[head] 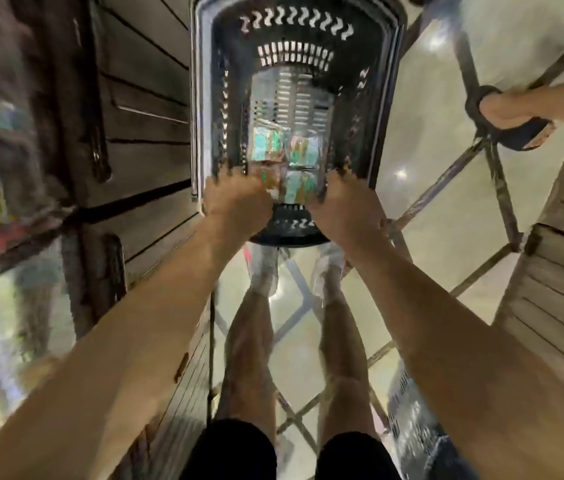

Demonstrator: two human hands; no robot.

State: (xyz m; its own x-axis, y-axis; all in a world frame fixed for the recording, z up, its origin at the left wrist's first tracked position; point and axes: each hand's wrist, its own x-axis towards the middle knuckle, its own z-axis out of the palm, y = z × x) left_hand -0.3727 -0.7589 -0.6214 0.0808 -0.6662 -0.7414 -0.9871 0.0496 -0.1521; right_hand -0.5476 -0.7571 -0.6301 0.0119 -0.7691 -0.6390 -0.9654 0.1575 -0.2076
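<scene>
Outstretched left hand [235, 204] and right hand [344, 207]; each grip clenches basket [374, 81] rim; packets [287, 150] inside.

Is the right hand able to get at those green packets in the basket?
Probably yes: the right hand grips the near rim of the basket, the green packets lie just beyond it, nothing covering them.

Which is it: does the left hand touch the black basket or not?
Touching. The head view shows the left hand curled over the near rim of the black basket, with no gap.
</scene>
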